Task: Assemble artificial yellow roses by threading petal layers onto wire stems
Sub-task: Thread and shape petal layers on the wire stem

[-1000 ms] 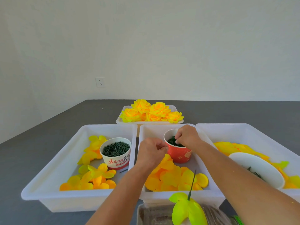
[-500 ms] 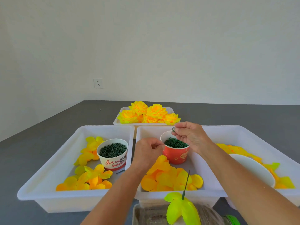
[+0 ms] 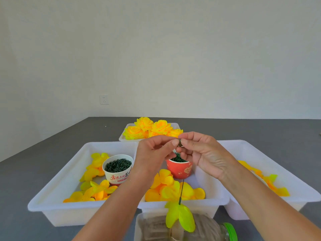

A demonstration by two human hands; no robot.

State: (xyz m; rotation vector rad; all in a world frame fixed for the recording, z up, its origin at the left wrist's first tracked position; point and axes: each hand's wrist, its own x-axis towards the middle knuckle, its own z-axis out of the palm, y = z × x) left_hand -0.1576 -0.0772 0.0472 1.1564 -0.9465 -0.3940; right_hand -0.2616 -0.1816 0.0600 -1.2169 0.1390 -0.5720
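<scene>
Both hands, left hand (image 3: 154, 150) and right hand (image 3: 199, 150), pinch one small dark green plastic ring (image 3: 180, 142) above the red paper cup (image 3: 179, 168); it should be turned hole-down before threading onto the thin green wire stem (image 3: 181, 192)

Both forearms rose from the lower frame edge and met at centre. The left hand (image 3: 154, 150) and right hand (image 3: 201, 152) faced fingertip to fingertip, fingers curled, pinching together.

A dark grey table (image 3: 34, 171) carries four white trays (image 3: 57, 202) and a green-lidded jar (image 3: 225, 232) lying sideways.
</scene>
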